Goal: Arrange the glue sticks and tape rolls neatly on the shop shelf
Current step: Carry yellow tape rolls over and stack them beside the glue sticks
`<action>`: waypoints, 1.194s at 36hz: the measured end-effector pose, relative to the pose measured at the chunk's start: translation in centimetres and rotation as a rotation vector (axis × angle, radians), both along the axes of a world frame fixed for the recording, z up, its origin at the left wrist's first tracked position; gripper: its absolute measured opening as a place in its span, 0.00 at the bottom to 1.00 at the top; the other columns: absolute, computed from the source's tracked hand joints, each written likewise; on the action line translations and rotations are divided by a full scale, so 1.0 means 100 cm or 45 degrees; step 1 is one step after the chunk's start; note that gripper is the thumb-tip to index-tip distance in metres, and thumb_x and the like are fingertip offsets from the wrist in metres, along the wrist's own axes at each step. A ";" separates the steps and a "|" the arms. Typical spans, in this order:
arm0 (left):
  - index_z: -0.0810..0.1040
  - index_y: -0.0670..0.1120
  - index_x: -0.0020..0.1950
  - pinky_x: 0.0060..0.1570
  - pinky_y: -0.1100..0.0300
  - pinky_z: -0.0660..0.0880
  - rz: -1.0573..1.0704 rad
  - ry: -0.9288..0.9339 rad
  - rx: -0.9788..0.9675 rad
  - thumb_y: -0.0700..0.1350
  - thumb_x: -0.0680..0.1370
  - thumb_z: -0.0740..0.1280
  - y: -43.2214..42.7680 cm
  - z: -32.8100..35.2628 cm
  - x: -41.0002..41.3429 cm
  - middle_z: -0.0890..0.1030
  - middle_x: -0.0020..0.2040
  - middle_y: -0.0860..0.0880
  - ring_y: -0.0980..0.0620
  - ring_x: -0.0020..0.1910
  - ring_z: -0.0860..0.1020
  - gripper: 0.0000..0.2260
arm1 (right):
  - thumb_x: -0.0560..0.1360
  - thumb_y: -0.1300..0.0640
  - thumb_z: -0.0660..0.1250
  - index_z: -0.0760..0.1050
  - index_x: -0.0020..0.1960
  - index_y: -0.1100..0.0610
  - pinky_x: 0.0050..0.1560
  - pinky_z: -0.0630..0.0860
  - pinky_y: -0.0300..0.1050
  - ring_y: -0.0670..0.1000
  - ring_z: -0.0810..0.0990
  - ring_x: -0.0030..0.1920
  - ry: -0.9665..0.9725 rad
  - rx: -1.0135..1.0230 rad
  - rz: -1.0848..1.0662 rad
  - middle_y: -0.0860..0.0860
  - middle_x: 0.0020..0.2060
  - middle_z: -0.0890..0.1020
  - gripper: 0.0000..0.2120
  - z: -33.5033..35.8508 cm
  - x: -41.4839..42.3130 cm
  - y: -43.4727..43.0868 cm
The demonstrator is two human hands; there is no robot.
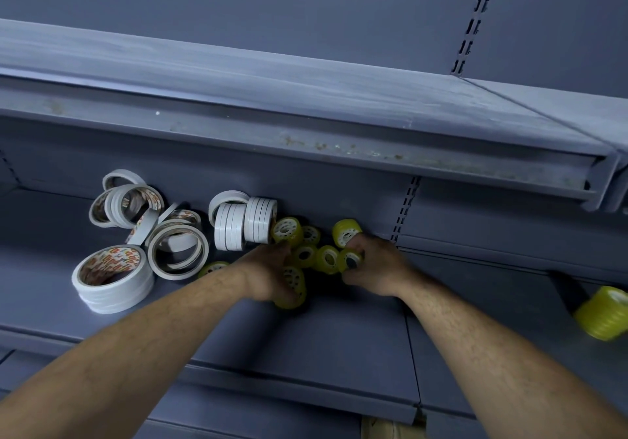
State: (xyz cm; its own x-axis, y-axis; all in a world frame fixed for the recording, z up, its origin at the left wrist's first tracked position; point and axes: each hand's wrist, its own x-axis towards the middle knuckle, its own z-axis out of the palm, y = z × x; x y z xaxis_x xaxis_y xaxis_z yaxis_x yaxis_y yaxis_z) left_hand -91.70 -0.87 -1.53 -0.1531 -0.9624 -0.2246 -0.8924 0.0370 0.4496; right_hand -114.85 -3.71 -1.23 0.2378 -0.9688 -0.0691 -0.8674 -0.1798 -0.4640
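Several small yellow tape rolls (327,257) lie clustered at the back of the grey shelf (306,347). My left hand (272,270) grips a stack of yellow rolls (294,288) from the left side. My right hand (372,265) holds one yellow roll (351,259) at the cluster's right, just below another yellow roll (345,232). White tape rolls (244,222) stand in two upright packs left of the cluster. More white rolls (127,205) lie loose further left. No glue sticks are in view.
A stack of wide white rolls (114,279) lies flat at front left, with a single ring (178,251) beside it. A yellow tape stack (605,313) sits on the neighbouring shelf at right. An upper shelf (306,126) overhangs the work area.
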 end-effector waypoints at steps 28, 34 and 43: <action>0.78 0.47 0.65 0.61 0.41 0.76 0.084 1.623 0.390 0.25 0.73 0.61 0.009 0.016 -0.023 0.83 0.57 0.39 0.39 0.58 0.81 0.26 | 0.75 0.77 0.61 0.76 0.66 0.59 0.53 0.82 0.53 0.59 0.84 0.56 -1.459 0.545 -0.135 0.62 0.59 0.82 0.24 0.022 -0.008 0.038; 0.75 0.44 0.69 0.63 0.39 0.74 -0.044 1.821 0.639 0.31 0.71 0.62 0.009 0.009 -0.039 0.80 0.63 0.38 0.35 0.61 0.79 0.26 | 0.69 0.71 0.65 0.76 0.66 0.58 0.58 0.81 0.57 0.64 0.81 0.60 -1.688 0.594 -0.157 0.62 0.61 0.81 0.26 0.027 -0.025 0.068; 0.76 0.48 0.66 0.51 0.51 0.82 -0.202 1.486 0.319 0.28 0.77 0.65 0.025 0.005 -0.115 0.77 0.54 0.44 0.42 0.56 0.80 0.22 | 0.78 0.72 0.59 0.75 0.67 0.58 0.51 0.83 0.54 0.61 0.84 0.51 -1.656 0.285 -0.559 0.62 0.55 0.81 0.21 0.018 -0.095 0.119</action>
State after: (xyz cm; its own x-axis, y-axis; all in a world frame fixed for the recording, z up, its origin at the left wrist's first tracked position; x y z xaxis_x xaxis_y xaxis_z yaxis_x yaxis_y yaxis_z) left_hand -103.17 1.63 -0.98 -0.5015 -0.8637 -0.0498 0.0639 -0.0944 0.9935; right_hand -124.32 8.24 0.59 -0.0668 -0.9781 -0.1972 0.2388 0.1762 -0.9550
